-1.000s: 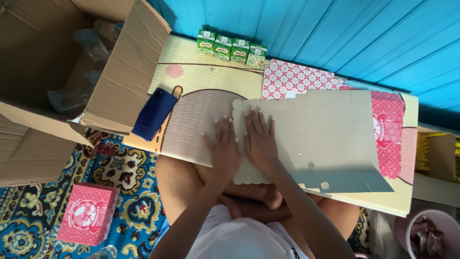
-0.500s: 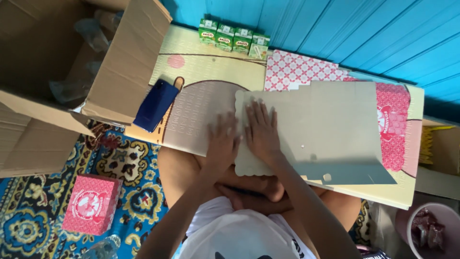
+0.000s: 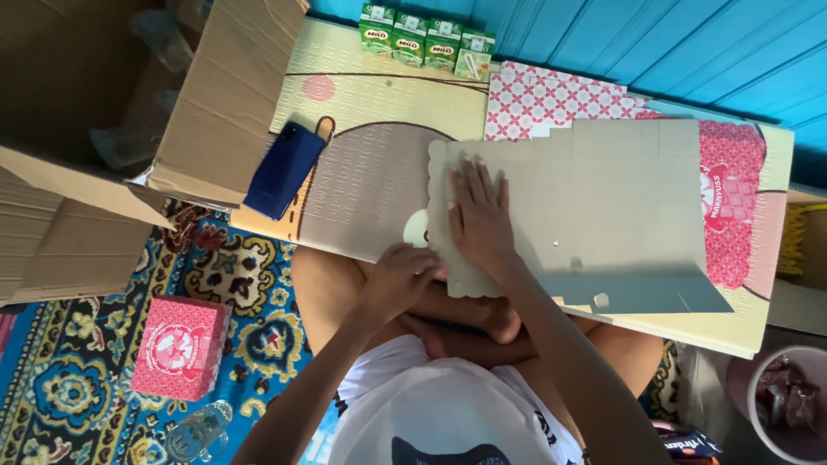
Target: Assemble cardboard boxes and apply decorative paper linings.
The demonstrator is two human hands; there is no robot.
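A flat unfolded box blank (image 3: 603, 207), grey-brown on its upper face with a scalloped left edge and pink patterned print at the right, lies on a cream play mat (image 3: 379, 95) across my lap. My right hand (image 3: 478, 215) rests flat on the blank's left part, fingers spread. My left hand (image 3: 398, 277) is curled at the blank's near-left edge, fingertips on the scalloped rim. A second pink patterned sheet (image 3: 551, 99) shows from under the blank at the far side.
A large open cardboard carton (image 3: 103, 155) stands at the left, a dark blue flat object (image 3: 284, 169) beside its flap. Green drink cartons (image 3: 422, 39) line the blue wall. A pink box (image 3: 178, 347) and a clear bottle (image 3: 198, 430) lie on the patterned rug; a pink tub (image 3: 788, 405) sits at right.
My left hand has drawn back from the blank's top face to its near-left edge and curled there. My right hand has stayed flat on the blank.
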